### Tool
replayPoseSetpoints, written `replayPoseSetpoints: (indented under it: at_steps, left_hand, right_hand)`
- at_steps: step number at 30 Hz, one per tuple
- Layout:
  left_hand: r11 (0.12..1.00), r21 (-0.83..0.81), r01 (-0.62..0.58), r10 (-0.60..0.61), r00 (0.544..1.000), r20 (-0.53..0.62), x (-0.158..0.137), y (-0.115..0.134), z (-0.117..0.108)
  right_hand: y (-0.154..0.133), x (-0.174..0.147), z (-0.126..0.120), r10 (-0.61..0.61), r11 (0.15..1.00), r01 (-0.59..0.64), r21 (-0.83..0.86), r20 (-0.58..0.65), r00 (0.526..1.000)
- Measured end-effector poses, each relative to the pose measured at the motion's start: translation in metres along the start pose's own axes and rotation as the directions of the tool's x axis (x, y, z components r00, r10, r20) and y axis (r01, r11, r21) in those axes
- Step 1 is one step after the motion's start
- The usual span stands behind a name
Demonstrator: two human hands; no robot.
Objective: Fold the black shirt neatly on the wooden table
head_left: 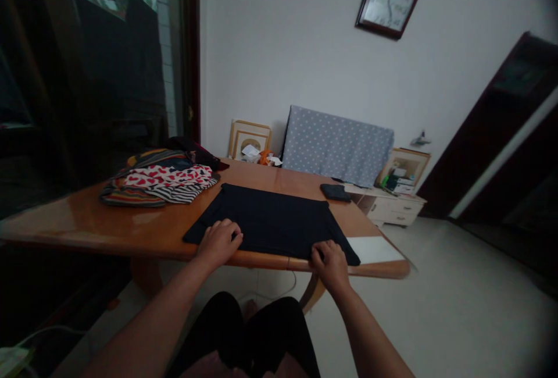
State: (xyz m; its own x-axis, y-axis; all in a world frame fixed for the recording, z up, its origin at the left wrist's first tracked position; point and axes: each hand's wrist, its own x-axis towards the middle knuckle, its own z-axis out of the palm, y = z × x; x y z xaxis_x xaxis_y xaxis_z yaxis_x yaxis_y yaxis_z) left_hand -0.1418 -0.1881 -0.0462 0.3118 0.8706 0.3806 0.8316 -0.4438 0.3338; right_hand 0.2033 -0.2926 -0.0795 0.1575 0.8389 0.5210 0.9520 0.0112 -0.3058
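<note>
A dark navy garment (279,221) is spread flat on the wooden table, its two sides slanting outward toward the near edge. My left hand (219,241) rests at its near left part, fingers curled down onto the cloth. At the near right edge of the garment, my right hand (330,260) has its fingers bent and closed on the fabric. The fingertips of both hands are partly hidden, and the cloth is too dark to show its details.
A pile of clothes (170,177), striped and red-patterned, lies on the table (108,232) at the left. A small dark folded item (335,192) sits at the far right, and a white sheet (375,249) near the right corner. Behind stand a dotted cloth cover (335,142) and a white cabinet (394,209).
</note>
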Motion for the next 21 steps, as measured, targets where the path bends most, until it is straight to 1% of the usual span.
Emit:
replayPoseSetpoints:
  at_steps: [8,11,14,16,18,21]
  left_hand:
    - [0.998,0.042,-0.041,0.042,0.999,-0.020,0.001,-0.004,0.005]
    - [0.999,0.018,-0.048,0.048,0.998,-0.029,0.003,-0.006,0.005]
    - [0.996,-0.051,-0.067,0.067,0.998,-0.004,0.005,-0.011,0.003]
    - [0.988,-0.107,-0.108,0.111,0.994,0.020,0.006,-0.019,-0.002]
    - [0.983,-0.127,-0.136,0.139,0.990,0.019,0.005,-0.031,-0.010]
    - [0.990,-0.087,-0.109,0.109,0.994,-0.004,-0.001,-0.055,-0.026]
  right_hand:
    - [-0.004,-0.003,0.000,0.023,1.000,-0.023,0.005,-0.004,1.000]
    - [-0.004,-0.003,-0.001,0.027,1.000,-0.027,0.016,0.000,1.000]
    - [0.000,-0.002,-0.006,0.006,0.997,-0.008,0.081,0.028,1.000]
    - [0.008,-0.002,-0.012,-0.011,0.991,0.009,0.134,0.020,1.000]
    - [0.019,-0.004,-0.021,-0.005,0.989,0.009,0.151,-0.027,1.000]
    - [0.042,-0.007,-0.035,0.061,0.993,-0.047,0.111,-0.122,0.991]
